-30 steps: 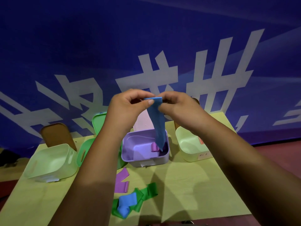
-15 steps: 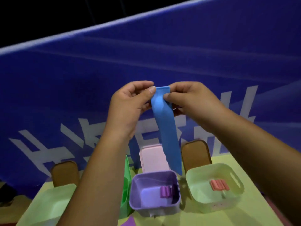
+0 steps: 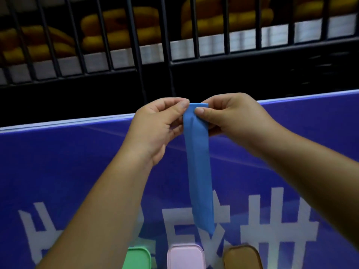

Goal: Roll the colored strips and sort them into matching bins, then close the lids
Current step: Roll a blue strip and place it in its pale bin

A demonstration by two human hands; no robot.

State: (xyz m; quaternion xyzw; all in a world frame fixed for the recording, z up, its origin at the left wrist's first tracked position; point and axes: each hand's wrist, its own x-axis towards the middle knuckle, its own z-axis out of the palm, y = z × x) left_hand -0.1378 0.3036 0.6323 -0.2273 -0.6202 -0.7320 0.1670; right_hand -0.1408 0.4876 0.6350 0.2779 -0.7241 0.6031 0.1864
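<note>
A blue strip (image 3: pixel 198 167) hangs straight down in front of me, held at its top edge by both hands. My left hand (image 3: pixel 157 127) pinches the strip's upper left corner between thumb and forefinger. On the other corner, my right hand (image 3: pixel 231 117) pinches with the thumb laid across the front. The strip's top edge looks slightly folded over. Only the upright open lids of three bins show at the bottom edge: a green lid (image 3: pixel 138 258), a pink lid (image 3: pixel 185 257) and a brown lid (image 3: pixel 242 256). The bins themselves and the other strips are out of view.
A blue banner (image 3: pixel 77 171) with large white characters stands close behind the lids. Above it, a black metal fence (image 3: pixel 136 45) with yellow shapes behind it fills the top of the view.
The view has tilted upward, so the bins and table dropped out of sight. Both hands stay at the top of the blue strip, which still hangs down.
</note>
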